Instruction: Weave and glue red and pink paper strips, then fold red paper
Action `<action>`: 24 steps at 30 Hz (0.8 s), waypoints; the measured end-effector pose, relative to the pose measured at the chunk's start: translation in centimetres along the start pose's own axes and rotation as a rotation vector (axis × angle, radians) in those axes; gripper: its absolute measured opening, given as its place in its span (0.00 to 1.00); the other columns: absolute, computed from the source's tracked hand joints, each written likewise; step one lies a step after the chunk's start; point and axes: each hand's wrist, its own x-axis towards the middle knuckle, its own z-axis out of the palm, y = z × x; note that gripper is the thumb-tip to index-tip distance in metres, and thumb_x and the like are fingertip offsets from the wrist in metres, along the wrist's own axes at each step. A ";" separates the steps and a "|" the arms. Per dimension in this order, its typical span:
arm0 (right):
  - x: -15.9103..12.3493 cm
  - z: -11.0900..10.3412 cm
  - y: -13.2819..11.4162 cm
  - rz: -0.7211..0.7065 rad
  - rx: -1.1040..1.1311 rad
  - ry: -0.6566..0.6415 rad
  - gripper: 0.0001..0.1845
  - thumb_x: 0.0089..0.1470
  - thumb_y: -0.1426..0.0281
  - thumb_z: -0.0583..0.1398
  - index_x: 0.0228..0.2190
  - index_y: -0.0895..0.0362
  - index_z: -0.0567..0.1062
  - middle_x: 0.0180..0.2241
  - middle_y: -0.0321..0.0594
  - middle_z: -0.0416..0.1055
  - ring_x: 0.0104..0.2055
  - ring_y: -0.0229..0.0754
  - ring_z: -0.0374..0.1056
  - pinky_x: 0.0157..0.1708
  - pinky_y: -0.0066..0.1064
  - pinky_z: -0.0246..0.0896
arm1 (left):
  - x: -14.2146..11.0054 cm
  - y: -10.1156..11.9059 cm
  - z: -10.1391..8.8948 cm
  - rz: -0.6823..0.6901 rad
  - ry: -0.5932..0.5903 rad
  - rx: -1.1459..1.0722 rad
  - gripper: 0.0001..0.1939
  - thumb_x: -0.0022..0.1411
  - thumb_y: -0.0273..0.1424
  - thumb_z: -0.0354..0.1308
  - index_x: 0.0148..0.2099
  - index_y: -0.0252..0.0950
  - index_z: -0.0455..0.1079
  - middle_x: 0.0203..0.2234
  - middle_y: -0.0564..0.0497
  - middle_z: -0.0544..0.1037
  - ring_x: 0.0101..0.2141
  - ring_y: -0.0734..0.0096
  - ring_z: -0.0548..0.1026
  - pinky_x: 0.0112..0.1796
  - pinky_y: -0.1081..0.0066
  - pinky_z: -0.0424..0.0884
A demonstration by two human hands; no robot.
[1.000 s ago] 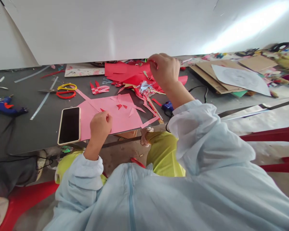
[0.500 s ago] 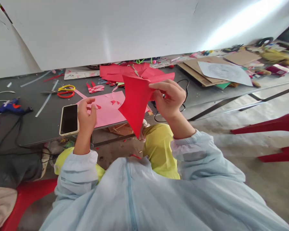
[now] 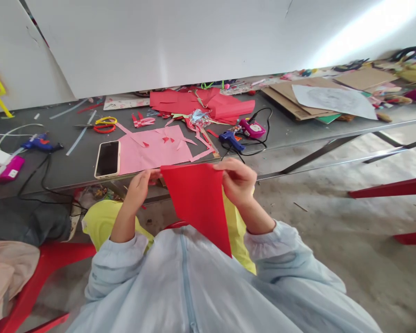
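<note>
A sheet of red paper point(image 3: 197, 199) hangs in front of me, over my lap, its lower edge cut at a slant. My left hand point(image 3: 138, 187) pinches its upper left corner, and my right hand point(image 3: 237, 180) grips the upper right corner. Beyond it on the table lies a pink paper sheet point(image 3: 142, 155) with small red and pink scraps on it. Scissors point(image 3: 104, 125) with yellow and red handles rest behind the phone point(image 3: 107, 158). A small woven red and pink paper piece point(image 3: 143, 120) lies near them.
More red paper point(image 3: 201, 102) is heaped at the back against the white board point(image 3: 194, 41). Blue glue guns point(image 3: 231, 140) with black cords lie to either side. Cardboard sheets point(image 3: 305, 104) are stacked at the right. Someone sits at the far left beside a red stool point(image 3: 52, 261).
My right hand reached to the red pile, then brought a red sheet back toward me. My left hand rose from the pink paper and took hold of the sheet's other corner.
</note>
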 end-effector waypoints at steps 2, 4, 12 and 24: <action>-1.4 0.2 0.1 0.073 0.005 -0.006 0.07 0.51 0.70 0.62 0.28 0.49 0.81 0.23 0.34 0.75 0.23 0.39 0.69 0.22 0.32 0.64 | -0.9 -0.3 0.6 -0.120 -0.082 -0.104 0.31 0.66 0.55 0.43 0.47 0.34 0.75 0.39 0.42 0.84 0.42 0.60 0.81 0.40 0.63 0.75; -2.3 0.6 0.1 0.130 0.012 -0.002 0.08 0.50 0.71 0.62 0.27 0.47 0.81 0.21 0.33 0.74 0.22 0.39 0.68 0.21 0.32 0.63 | -1.4 -0.5 1.0 -0.235 -0.159 -0.184 0.32 0.61 0.58 0.50 0.44 0.33 0.75 0.39 0.41 0.83 0.42 0.59 0.81 0.42 0.64 0.74; -1.7 1.1 0.4 0.329 0.048 0.049 0.02 0.48 0.66 0.64 0.26 0.47 0.78 0.24 0.33 0.76 0.24 0.39 0.70 0.23 0.31 0.65 | -0.3 -0.6 1.2 -0.284 -0.187 -0.204 0.32 0.58 0.58 0.56 0.50 0.36 0.72 0.44 0.43 0.81 0.41 0.65 0.79 0.40 0.68 0.71; -0.1 0.5 2.1 0.402 0.297 0.084 0.19 0.39 0.50 0.71 0.27 0.48 0.76 0.27 0.34 0.72 0.26 0.39 0.67 0.24 0.32 0.64 | 1.6 0.9 3.6 -0.438 -0.445 -0.388 0.30 0.55 0.56 0.61 0.46 0.35 0.72 0.39 0.46 0.80 0.21 0.82 0.66 0.21 0.76 0.57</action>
